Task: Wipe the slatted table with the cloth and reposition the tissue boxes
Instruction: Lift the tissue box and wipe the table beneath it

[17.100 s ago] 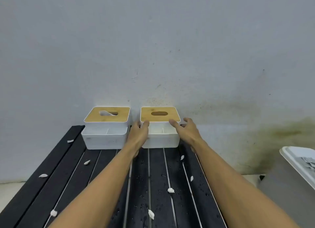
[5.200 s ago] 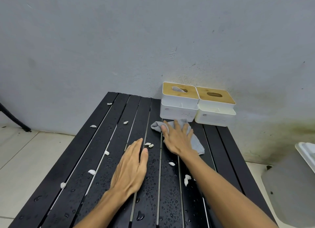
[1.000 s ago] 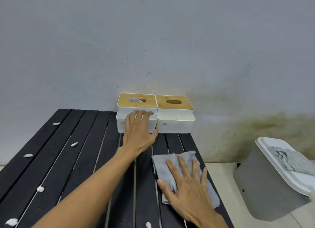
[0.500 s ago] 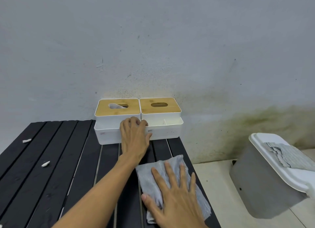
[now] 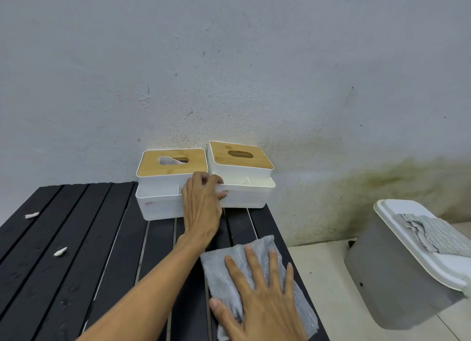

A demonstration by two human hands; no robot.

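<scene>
One tissue box (image 5: 256, 163) (rightmost) in left hand (image 5: 201, 208).

The left arm (image 5: 153, 284) is stretched forward, and the left hand (image 5: 202, 208) is seen from the back. Its fingers are curled, apparently gripping a corner of the right tissue box (image 5: 244, 195). The right hand (image 5: 265, 297) is laid flat, fingers spread and straight, palm pressed on the cloth (image 5: 216, 266).

Domestic utility corner or patio, by appearance. Evidence: painted wall (image 5: 229, 60) beyond the left hand (image 5: 202, 208), with green damp staining (image 5: 377, 180); pale floor tiles (image 5: 321, 277) and a grey lidded bin (image 5: 382, 277) right of the right hand (image 5: 262, 297); slatted table (image 5: 76, 251) beneath both hands.
</scene>
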